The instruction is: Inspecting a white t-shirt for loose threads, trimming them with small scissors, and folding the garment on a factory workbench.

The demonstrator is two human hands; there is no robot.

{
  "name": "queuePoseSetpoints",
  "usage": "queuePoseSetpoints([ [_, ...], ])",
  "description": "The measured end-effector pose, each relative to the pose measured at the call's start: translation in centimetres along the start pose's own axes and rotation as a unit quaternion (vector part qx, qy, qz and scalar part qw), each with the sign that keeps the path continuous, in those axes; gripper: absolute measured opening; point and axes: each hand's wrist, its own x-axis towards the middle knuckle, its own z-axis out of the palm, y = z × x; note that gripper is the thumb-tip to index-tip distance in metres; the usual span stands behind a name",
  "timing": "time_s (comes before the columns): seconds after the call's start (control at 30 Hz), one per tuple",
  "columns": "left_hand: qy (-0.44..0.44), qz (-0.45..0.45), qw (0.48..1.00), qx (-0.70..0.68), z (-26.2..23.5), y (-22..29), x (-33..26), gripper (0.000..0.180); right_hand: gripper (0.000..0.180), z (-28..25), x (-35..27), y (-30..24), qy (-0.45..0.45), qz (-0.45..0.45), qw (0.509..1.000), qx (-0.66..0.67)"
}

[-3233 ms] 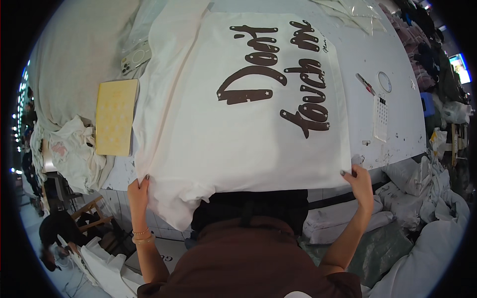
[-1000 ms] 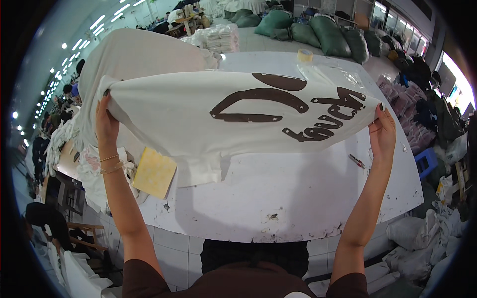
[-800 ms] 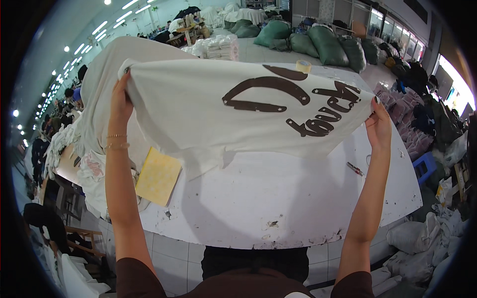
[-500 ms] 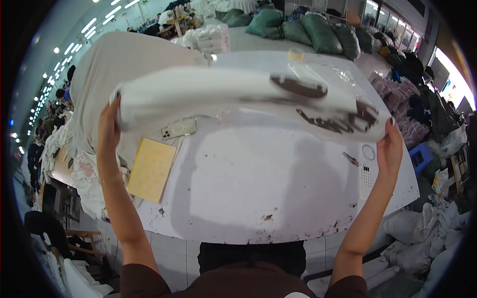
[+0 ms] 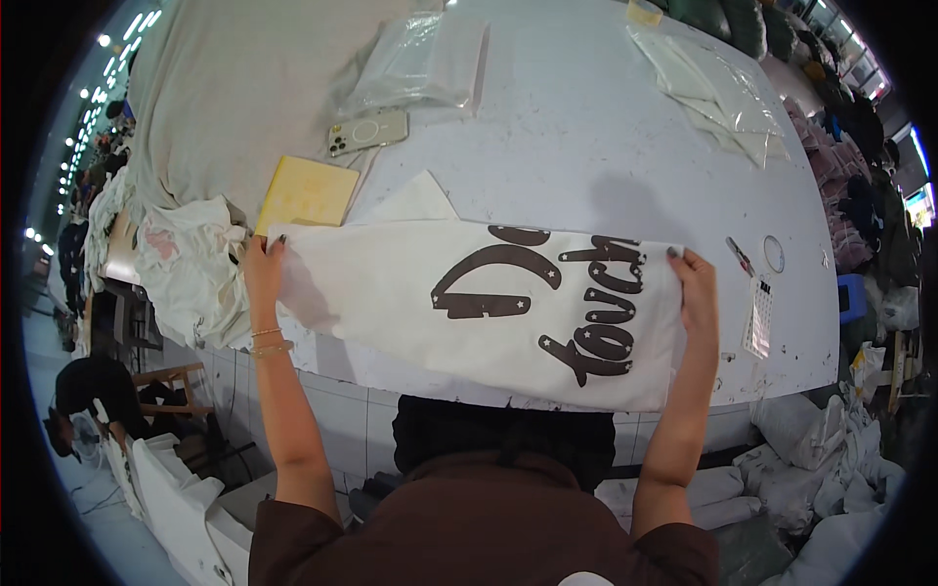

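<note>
White printed cloth (image 5: 489,283), lifted in the air a moment earlier, now lowered to the near edge of the white table (image 5: 547,127), doubled so that its far fold cuts off the lettering; my left hand (image 5: 262,269) and right hand (image 5: 696,288) each pinch a far corner; tabletop extends far to the plastic-wrapped package (image 5: 425,63), bounded near left by the yellow notebook (image 5: 311,190), right by the snips (image 5: 740,256)

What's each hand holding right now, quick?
Left hand: closed, pinching the white printed cloth at its upper left corner.
Right hand: closed, pinching the cloth near its upper right corner.
</note>
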Motion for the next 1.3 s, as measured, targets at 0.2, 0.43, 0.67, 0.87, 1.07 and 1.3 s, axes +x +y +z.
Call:
queuePoseSetpoints([
  [0.2,0.019,0.176,0.979,-0.102,0.0,10.1,-2.2,0.042,0.016,-0.9,-1.6,2.5,0.114,0.007,0.957,-0.268],
  [0.43,-0.37,0.312,0.875,0.006,3.3,21.3,-3.6,0.074,0.012,1.0,-9.7,-0.2,0.125,-0.119,0.93,-0.324],
  [0.67,-0.311,0.254,0.897,0.184,2.6,17.2,-5.0,0.075,0.011,-0.2,-16.0,1.5,-0.016,0.03,0.972,-0.233],
  [0.87,-0.26,-0.046,0.964,0.02,1.3,14.2,-12.8,0.094,0.02,1.3,-12.8,1.2,0.13,-0.088,0.905,-0.395],
  [1.07,-0.165,-0.016,0.985,0.037,3.3,21.0,-16.8,0.096,0.029,2.7,-9.2,3.4,0.152,-0.084,0.879,-0.445],
  [1.3,-0.214,0.122,0.969,-0.021,6.0,20.8,-15.0,0.042,0.032,3.3,-9.1,4.3,0.207,-0.098,0.854,-0.467],
])
